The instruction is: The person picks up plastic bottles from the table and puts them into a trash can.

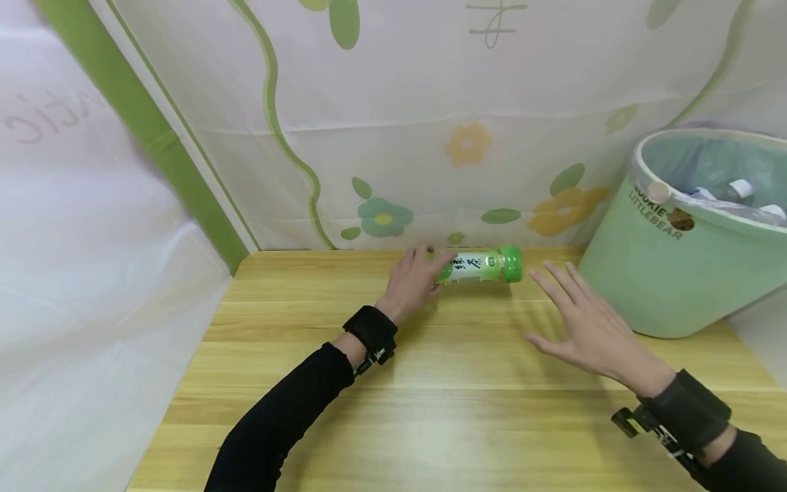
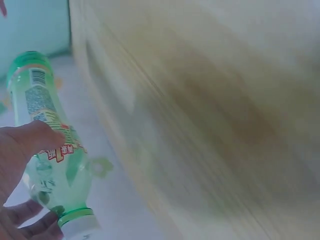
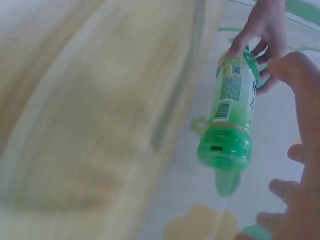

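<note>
A green plastic tea bottle (image 1: 476, 266) lies sideways near the back edge of the wooden table, its base toward the right. My left hand (image 1: 415, 280) grips it round the cap end, with thumb on the label and fingers behind. In the left wrist view the bottle (image 2: 50, 135) shows its white cap beside the fingertips. My right hand (image 1: 584, 321) is apart from the bottle, just right of its base, with fingers spread and nothing in them. The right wrist view shows the bottle (image 3: 232, 110) between both hands, base toward the camera.
A pale green bin (image 1: 682, 260) with a plastic liner stands at the table's right back, close to my right hand; white-capped bottles (image 1: 740, 189) lie inside. A flower-printed cloth (image 1: 393, 137) hangs behind the wooden table (image 1: 467, 410). White cloth (image 1: 92, 273) covers the left side.
</note>
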`<state>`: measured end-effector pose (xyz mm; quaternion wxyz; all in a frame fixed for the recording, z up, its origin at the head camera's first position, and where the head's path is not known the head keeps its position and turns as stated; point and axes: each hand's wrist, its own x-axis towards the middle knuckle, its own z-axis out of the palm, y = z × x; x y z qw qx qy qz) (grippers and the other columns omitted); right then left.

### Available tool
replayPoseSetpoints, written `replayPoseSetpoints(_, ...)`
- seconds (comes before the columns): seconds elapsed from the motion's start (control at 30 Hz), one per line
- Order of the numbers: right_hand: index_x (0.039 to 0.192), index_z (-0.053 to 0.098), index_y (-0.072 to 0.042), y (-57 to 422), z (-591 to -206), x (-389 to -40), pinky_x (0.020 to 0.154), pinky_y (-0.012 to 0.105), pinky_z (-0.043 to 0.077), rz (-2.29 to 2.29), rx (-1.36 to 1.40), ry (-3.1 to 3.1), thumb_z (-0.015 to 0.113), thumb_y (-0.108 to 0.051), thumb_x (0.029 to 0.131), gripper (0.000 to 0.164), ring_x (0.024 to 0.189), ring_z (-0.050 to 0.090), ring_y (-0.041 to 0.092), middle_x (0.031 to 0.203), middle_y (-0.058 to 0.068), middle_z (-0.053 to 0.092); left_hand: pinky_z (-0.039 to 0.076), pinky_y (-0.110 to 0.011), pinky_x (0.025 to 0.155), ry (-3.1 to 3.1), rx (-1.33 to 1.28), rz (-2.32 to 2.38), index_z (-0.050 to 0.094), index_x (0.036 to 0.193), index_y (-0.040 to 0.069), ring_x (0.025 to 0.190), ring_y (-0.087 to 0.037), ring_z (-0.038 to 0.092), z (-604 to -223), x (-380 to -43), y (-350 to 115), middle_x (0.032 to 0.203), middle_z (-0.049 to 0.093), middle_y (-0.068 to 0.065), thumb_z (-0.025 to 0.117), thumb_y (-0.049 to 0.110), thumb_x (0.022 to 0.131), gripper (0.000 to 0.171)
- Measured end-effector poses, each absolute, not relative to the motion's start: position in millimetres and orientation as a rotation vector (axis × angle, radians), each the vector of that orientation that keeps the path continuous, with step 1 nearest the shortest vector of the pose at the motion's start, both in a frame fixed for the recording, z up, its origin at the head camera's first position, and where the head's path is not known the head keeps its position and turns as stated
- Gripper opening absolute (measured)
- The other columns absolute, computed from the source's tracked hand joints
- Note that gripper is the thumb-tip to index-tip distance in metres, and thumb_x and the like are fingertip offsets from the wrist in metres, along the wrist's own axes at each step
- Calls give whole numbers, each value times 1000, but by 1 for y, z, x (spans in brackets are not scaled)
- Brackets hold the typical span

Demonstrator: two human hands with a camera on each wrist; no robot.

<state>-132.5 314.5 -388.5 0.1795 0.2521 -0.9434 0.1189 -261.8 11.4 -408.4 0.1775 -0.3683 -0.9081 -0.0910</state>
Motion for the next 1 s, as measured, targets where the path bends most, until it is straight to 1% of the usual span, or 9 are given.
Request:
replayPoseSetpoints(0.2, 161, 31, -11, 317, -381, -133, 94, 77, 36, 331, 722, -2616, 88, -44, 70, 112, 141, 24, 56, 161, 23, 27, 53, -31, 64, -2476, -1119, -248, 53, 145, 27, 99, -30, 59, -399, -234, 28, 130, 51, -18, 83, 28, 88, 64)
replayPoseSetpoints(0.4, 160, 33, -13, 317, -380, -132, 95, 78, 35, 305, 744, -2604, 87, -48, 70, 112, 142, 24, 55, 162, 22, 27, 53, -26, 68, -2411, -1172, -168, 55, 146, 30, 101, -27, 59, -391, -209, 51, 127, 54, -15, 81, 36, 89, 63)
replayPoseSetpoints(0.47, 160, 33, -13, 316, -380, -131, 95, 78, 35, 294, 753, -2600, 87, -49, 70, 111, 141, 25, 56, 161, 23, 28, 54, -26, 68, -2382, -1194, -164, 56, 146, 30, 100, -27, 60, -390, -203, 56, 127, 54, -15, 81, 35, 89, 62)
replayPoseSetpoints(0.6, 159, 36, -14, 316, -381, -130, 92, 79, 36, 260, 750, -2599, 91, -45, 65, 114, 138, 29, 57, 158, 25, 33, 52, -24, 67, -2342, -1219, -148, 57, 145, 30, 97, -26, 59, -390, -194, 62, 127, 55, -14, 79, 31, 90, 60)
replayPoseSetpoints(0.67, 158, 38, -14, 316, -382, -129, 90, 78, 38, 243, 750, -2602, 94, -40, 62, 114, 135, 35, 57, 154, 25, 37, 51, -23, 68, -2331, -1223, -136, 57, 145, 30, 95, -25, 59, -391, -190, 64, 126, 55, -14, 79, 30, 90, 59)
replayPoseSetpoints(0.73, 155, 43, -12, 318, -383, -129, 85, 76, 42, 222, 746, -2602, 95, -32, 62, 109, 125, 45, 55, 148, 25, 44, 51, -22, 68, -2324, -1229, -131, 57, 145, 30, 94, -24, 58, -392, -186, 65, 126, 55, -14, 79, 31, 90, 59)
replayPoseSetpoints(0.83, 145, 53, -9, 321, -386, -127, 78, 69, 46, 231, 737, -2604, 94, -22, 63, 92, 106, 58, 47, 131, 20, 57, 49, -21, 67, -2317, -1240, -131, 58, 144, 31, 92, -23, 56, -393, -182, 66, 125, 55, -13, 79, 32, 90, 58)
replayPoseSetpoints(0.9, 139, 57, -9, 323, -387, -127, 71, 63, 48, 237, 728, -2601, 91, -20, 66, 81, 95, 61, 41, 121, 16, 61, 48, -20, 66, -2317, -1250, -137, 59, 144, 31, 91, -23, 54, -393, -179, 66, 124, 55, -13, 79, 33, 90, 59)
replayPoseSetpoints(1.0, 136, 60, -10, 325, -389, -127, 65, 57, 47, 247, 733, -2595, 87, -23, 69, 73, 89, 62, 35, 114, 11, 64, 48, -20, 66, -2321, -1253, -138, 59, 144, 30, 91, -22, 54, -394, -177, 66, 124, 55, -13, 80, 36, 89, 60)
